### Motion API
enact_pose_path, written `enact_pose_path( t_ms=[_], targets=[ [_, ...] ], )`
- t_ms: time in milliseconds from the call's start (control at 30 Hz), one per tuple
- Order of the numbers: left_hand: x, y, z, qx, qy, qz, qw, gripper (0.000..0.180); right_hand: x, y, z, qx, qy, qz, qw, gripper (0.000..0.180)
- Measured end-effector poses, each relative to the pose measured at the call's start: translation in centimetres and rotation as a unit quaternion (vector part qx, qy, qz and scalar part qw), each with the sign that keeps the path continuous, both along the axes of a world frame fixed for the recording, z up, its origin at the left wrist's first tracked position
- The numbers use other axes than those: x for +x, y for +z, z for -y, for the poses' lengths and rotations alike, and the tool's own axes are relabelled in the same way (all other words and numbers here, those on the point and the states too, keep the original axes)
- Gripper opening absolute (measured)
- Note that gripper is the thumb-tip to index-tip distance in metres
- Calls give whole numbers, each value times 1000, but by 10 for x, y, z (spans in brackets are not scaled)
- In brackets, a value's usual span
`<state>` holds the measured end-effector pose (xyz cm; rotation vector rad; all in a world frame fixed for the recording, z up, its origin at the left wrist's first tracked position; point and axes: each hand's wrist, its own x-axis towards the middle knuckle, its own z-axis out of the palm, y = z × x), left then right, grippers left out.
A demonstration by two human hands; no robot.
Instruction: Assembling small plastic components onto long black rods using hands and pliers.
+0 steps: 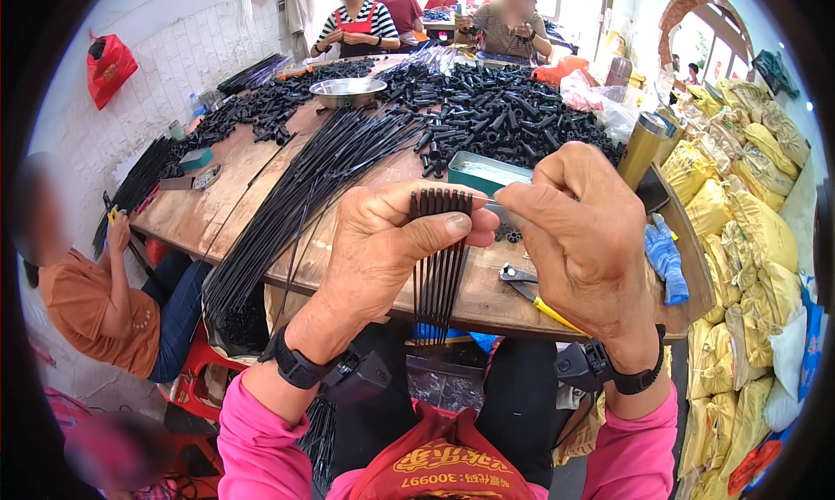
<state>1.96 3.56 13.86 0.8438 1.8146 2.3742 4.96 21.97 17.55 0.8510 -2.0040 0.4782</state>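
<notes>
In front of my chest, my left hand (383, 239) pinches a row of thin black umbrella ribs (435, 274) between thumb and fingers. The ribs lie side by side, their flattened ends up and their lengths hanging down past the table edge. Close beside them on the right, my right hand (583, 230) is closed in a pinch. A fine pale strand, seemingly wire, runs from its fingertips toward the tops of the ribs. Under my right hand lie cutting pliers (522, 278) with yellow handles, partly covered. A green open box (487, 171) stands just behind both hands.
Long black ribs (304, 196) lie bundled across the wooden table (235, 200). Black tubular parts (513, 109) are heaped behind, near a metal bowl (348, 90). A gold flask (642, 148) and blue cloth (665, 261) are at right, beside stacked yellow sacks (739, 239). Co-workers sit around.
</notes>
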Motion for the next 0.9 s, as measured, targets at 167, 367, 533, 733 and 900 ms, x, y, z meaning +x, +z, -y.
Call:
enact_pose_path(
  t_ms=[167,367,533,733,900],
  targets=[
    [1,0,1,-26,-55,-26,998,21,-11,-5,-4,-39,55,-12,998,13],
    [1,3,-2,-34,-57,-29,997,34,-14,-9,-10,-123,114,78,983,15],
    [0,2,-1,-30,-70,-43,996,42,-8,-6,-5,-117,118,91,982,11],
    [-1,1,0,-39,-79,-86,992,54,-10,-2,-11,-72,108,71,989,12],
    [-1,0,0,-62,-82,-103,989,56,-8,-10,-7,-204,182,245,930,16]
  ],
)
